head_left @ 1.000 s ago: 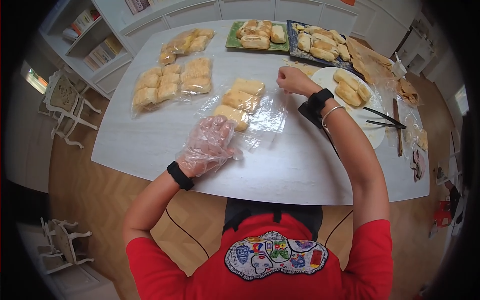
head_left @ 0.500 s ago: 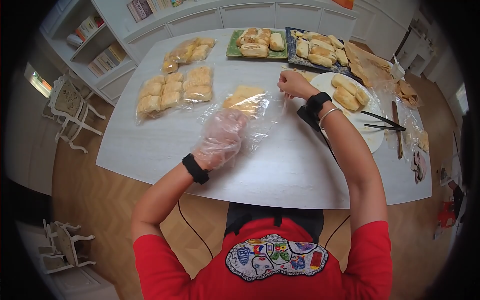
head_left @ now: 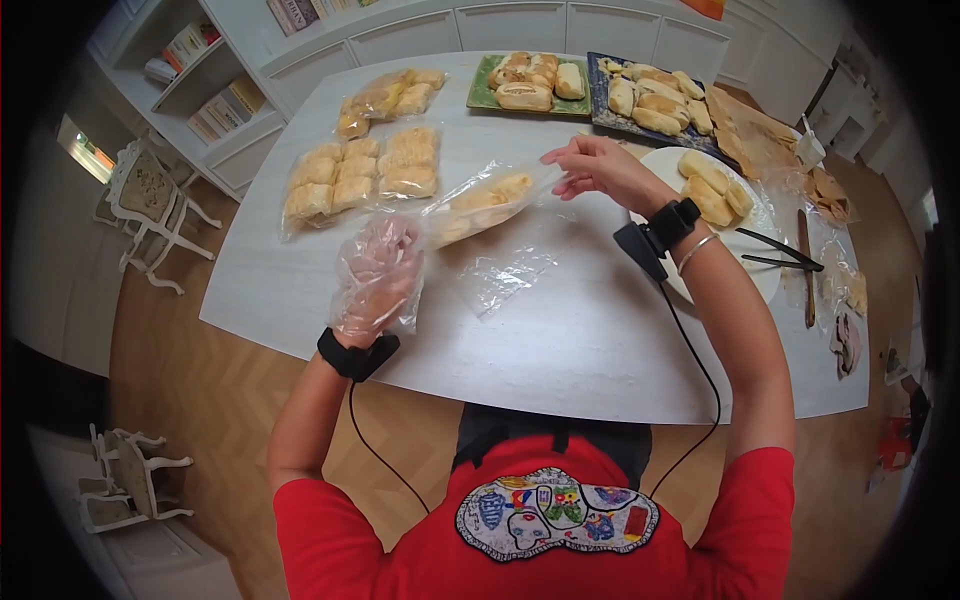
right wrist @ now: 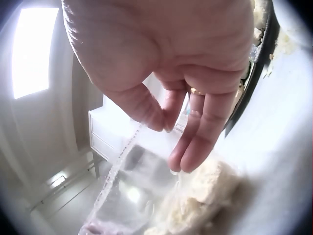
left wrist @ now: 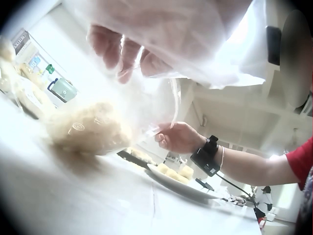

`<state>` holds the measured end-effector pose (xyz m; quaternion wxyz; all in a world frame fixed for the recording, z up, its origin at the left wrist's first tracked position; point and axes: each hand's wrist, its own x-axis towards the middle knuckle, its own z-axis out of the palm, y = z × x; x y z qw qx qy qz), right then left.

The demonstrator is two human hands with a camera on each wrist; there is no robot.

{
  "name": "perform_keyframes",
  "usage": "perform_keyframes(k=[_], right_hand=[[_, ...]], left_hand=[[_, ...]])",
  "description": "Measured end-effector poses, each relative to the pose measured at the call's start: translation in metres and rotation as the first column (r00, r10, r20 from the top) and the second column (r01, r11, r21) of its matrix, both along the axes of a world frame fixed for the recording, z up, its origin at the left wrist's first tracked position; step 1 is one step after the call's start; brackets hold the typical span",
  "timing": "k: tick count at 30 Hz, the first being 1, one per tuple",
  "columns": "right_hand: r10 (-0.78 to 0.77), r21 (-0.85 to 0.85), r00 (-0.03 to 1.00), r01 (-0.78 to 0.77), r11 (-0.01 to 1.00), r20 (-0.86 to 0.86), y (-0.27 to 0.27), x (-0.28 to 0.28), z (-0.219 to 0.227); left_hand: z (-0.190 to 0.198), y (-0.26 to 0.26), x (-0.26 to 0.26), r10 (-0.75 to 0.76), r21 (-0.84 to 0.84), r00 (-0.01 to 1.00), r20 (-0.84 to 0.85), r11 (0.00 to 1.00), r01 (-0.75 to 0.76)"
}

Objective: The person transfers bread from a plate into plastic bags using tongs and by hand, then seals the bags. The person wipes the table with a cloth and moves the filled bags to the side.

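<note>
A clear plastic bag (head_left: 455,232) with bread rolls (head_left: 507,190) inside stretches between my two hands, tilted over the table. My right hand (head_left: 612,172), bare, pinches its right upper end between thumb and index finger; in the right wrist view the pinch sits at one end of the bag's straight edge (right wrist: 113,177). At the bag's left end, my left hand (head_left: 378,265) wears a loose clear plastic glove and grips the other end with curled fingers (left wrist: 128,61). Below the bag, a shiny piece of clear plastic (head_left: 508,280) lies flat on the table.
Bagged rolls (head_left: 330,185) lie at the left, with more bags behind. A green plate (head_left: 482,98) and a dark blue tray (head_left: 601,95) of rolls stand at the back. To the right, a white plate (head_left: 765,225) bears rolls and black tongs (head_left: 785,262); a knife (head_left: 805,250) lies beside it.
The bag of rolls, lying flat before, is now raised and tilted up. My left hand has moved left from over the rolls to the bag's left end; the right hand's fingers have spread somewhat.
</note>
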<state>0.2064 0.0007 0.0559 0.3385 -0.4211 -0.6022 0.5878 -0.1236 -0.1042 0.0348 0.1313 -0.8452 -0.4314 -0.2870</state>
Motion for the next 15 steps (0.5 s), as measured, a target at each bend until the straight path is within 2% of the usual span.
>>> perform_keyframes(k=[1,3,5,6,7,8,9,10,11,13,14,15], right_hand=[[0.039,-0.004,0.999,-0.039,0.999,-0.03,-0.008,0.002,-0.002],[0.076,-0.013,0.997,-0.077,0.997,-0.032,-0.021,0.014,-0.005],[0.062,-0.056,0.99,-0.055,0.997,0.129,-0.033,0.03,-0.004],[0.098,0.002,0.962,-0.102,0.995,0.254,-0.032,0.04,-0.012],[0.097,-0.001,0.962,-0.1,0.995,0.256,-0.037,0.041,-0.013],[0.09,0.177,0.881,-0.192,0.965,0.465,-0.047,0.042,-0.016],[0.035,0.322,0.761,-0.315,0.893,0.648,-0.056,0.043,-0.019],[0.028,0.413,0.684,-0.472,0.779,0.729,-0.065,0.042,-0.02],[0.032,0.409,0.684,-0.472,0.781,0.729,-0.072,0.039,-0.023],[-0.183,0.538,0.532,-0.65,0.537,0.827,-0.078,0.026,-0.027],[-0.18,0.54,0.536,-0.651,0.534,0.825,-0.077,0.02,-0.028],[-0.217,0.542,0.506,-0.688,0.483,0.835,-0.074,0.013,-0.029]], left_hand=[[-0.002,-0.007,-0.001,0.005,-0.005,1.0,0.003,1.0,-0.005],[-0.005,-0.018,-0.003,-0.113,-0.233,0.978,0.173,0.961,0.152],[-0.012,-0.022,-0.006,-0.119,-0.272,0.964,0.237,0.945,0.183],[-0.014,-0.028,-0.011,-0.148,-0.322,0.982,0.116,0.93,0.179],[-0.016,-0.031,-0.015,-0.185,-0.37,0.983,-0.006,0.914,0.17],[-0.016,-0.033,-0.016,-0.188,-0.371,0.982,-0.004,0.912,0.173],[-0.015,-0.035,-0.017,-0.233,-0.299,0.971,-0.057,0.932,0.206],[-0.015,-0.037,-0.019,-0.271,-0.23,0.956,-0.113,0.943,0.24],[-0.017,-0.037,-0.022,-0.272,-0.235,0.956,-0.112,0.942,0.24],[-0.02,-0.033,-0.029,-0.271,-0.225,0.939,-0.212,0.948,0.223],[-0.022,-0.032,-0.029,-0.267,-0.226,0.939,-0.215,0.949,0.218],[-0.024,-0.03,-0.026,-0.293,-0.193,0.924,-0.246,0.949,0.249]])
